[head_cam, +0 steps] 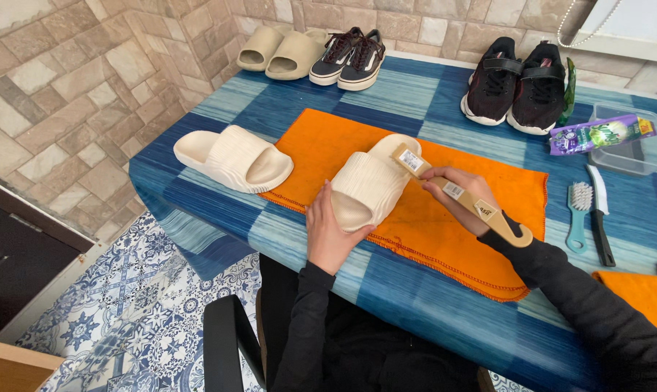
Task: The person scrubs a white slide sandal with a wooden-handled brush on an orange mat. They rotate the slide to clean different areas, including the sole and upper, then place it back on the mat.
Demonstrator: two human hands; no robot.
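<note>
My left hand (330,232) grips the open toe end of a cream ribbed slide sandal (372,185) that lies on an orange cloth (321,145). My right hand (457,196) holds a wooden-handled brush (462,196), whose head rests on the sandal's upper edge. The matching cream slide (234,160) sits to the left, half on the blue striped tablecloth (415,290), untouched.
At the back stand beige slides (281,51), dark low sneakers (350,58) and black strap sneakers (517,83). To the right lie a teal scrub brush (579,214), a black-handled tool (600,218), a clear plastic box (633,149) with a purple packet (600,133) and another orange cloth (644,290). Stone wall at left.
</note>
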